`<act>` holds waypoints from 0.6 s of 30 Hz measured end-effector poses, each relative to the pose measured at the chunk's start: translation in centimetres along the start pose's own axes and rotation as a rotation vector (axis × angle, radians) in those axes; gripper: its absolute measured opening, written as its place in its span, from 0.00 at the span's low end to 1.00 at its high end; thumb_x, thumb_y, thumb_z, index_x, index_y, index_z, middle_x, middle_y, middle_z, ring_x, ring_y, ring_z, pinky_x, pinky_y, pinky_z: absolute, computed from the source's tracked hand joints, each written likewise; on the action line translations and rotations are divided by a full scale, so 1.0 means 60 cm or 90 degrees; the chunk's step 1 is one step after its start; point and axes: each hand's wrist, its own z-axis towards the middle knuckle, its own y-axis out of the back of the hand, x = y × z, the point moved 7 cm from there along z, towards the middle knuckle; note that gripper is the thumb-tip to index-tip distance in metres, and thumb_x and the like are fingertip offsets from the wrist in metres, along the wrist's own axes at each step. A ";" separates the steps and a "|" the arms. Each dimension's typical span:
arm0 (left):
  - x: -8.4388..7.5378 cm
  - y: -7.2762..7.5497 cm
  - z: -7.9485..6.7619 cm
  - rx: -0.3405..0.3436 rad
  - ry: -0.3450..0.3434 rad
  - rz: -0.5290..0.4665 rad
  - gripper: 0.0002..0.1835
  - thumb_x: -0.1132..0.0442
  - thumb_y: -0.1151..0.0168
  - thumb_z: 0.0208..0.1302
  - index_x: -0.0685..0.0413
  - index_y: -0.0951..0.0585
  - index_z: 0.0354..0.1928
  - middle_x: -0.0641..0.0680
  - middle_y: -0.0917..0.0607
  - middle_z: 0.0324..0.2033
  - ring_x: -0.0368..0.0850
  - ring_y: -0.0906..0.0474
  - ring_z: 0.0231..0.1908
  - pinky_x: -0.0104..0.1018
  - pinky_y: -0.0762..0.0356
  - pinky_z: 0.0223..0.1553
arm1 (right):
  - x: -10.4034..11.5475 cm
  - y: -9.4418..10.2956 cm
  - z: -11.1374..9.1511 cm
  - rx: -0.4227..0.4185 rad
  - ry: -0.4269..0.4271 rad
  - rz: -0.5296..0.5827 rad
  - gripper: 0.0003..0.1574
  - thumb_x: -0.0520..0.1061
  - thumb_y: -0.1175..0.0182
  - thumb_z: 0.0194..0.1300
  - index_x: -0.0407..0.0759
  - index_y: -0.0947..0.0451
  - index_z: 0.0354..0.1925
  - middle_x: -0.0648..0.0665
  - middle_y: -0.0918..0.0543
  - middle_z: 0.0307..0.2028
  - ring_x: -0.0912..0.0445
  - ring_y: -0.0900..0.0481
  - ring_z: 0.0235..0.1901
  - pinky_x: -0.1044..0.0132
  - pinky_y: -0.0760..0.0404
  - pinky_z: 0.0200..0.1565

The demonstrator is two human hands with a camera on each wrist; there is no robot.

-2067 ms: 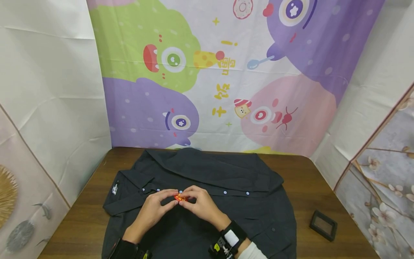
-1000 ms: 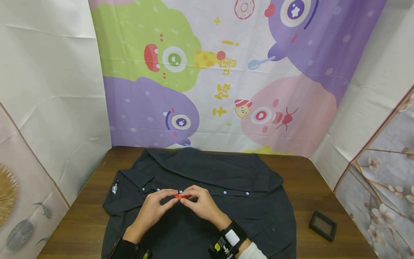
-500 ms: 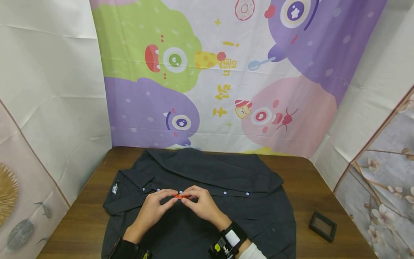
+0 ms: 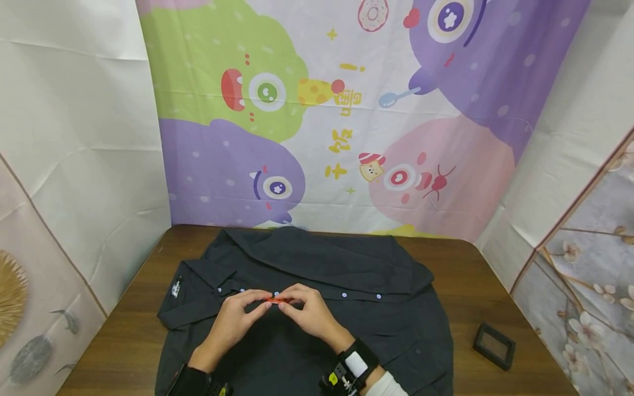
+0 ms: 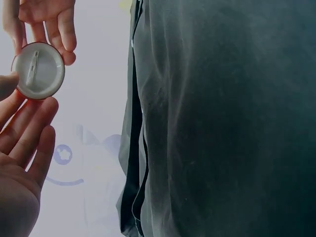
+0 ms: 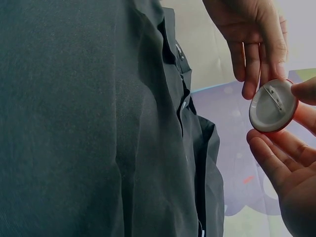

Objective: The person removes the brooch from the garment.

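Observation:
A round pin-back button badge (image 4: 276, 301) is held between both hands over a dark shirt (image 4: 376, 335). My left hand (image 4: 239, 315) pinches its left edge with thumb and fingertips, and my right hand (image 4: 311, 314) pinches the right edge. From the head only a thin red-orange strip of the badge shows. Both wrist views look onto its pale back: the badge (image 5: 47, 74) carries a metal safety pin (image 5: 32, 68) across it in the left wrist view. The right wrist view shows the badge (image 6: 266, 112) tilted, its printed front turned away.
The shirt lies spread over a brown wooden table (image 4: 129, 335), its small light buttons (image 4: 344, 295) in a row beyond the hands. A small black rectangular frame (image 4: 495, 345) rests on the table at the right. Behind hangs a cartoon-print cloth (image 4: 327, 203).
The badge has tipped in the fingers: its orange and yellow front showed earlier, and now only a narrow red edge does. Both hands have stayed nearly in place.

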 end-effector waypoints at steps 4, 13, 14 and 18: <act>-0.003 0.000 0.002 -0.004 -0.007 0.000 0.09 0.66 0.27 0.53 0.54 0.12 0.37 0.47 0.11 0.36 0.44 0.13 0.39 0.40 0.16 0.41 | 0.001 0.003 -0.001 -0.001 -0.001 0.005 0.11 0.31 0.38 0.61 0.27 0.18 0.43 0.31 0.16 0.40 0.42 0.16 0.39 0.55 0.14 0.44; -0.001 0.000 0.001 0.000 0.009 0.002 0.08 0.66 0.28 0.54 0.53 0.12 0.37 0.46 0.11 0.35 0.43 0.14 0.38 0.39 0.16 0.40 | -0.005 0.000 -0.002 -0.002 -0.015 0.017 0.14 0.29 0.37 0.59 0.26 0.18 0.45 0.30 0.16 0.42 0.40 0.16 0.40 0.51 0.14 0.43; -0.001 0.000 0.001 0.001 0.013 0.002 0.07 0.66 0.28 0.55 0.53 0.12 0.38 0.46 0.11 0.35 0.43 0.14 0.38 0.39 0.16 0.40 | -0.006 0.000 -0.002 -0.003 -0.015 0.016 0.14 0.29 0.37 0.59 0.26 0.18 0.45 0.30 0.16 0.42 0.40 0.16 0.40 0.52 0.14 0.43; 0.000 0.000 0.002 0.003 0.019 -0.003 0.07 0.66 0.29 0.56 0.54 0.12 0.38 0.47 0.11 0.35 0.43 0.14 0.38 0.40 0.16 0.40 | -0.004 0.001 0.000 -0.010 -0.007 0.010 0.14 0.28 0.37 0.58 0.26 0.18 0.45 0.30 0.16 0.41 0.40 0.15 0.39 0.54 0.13 0.43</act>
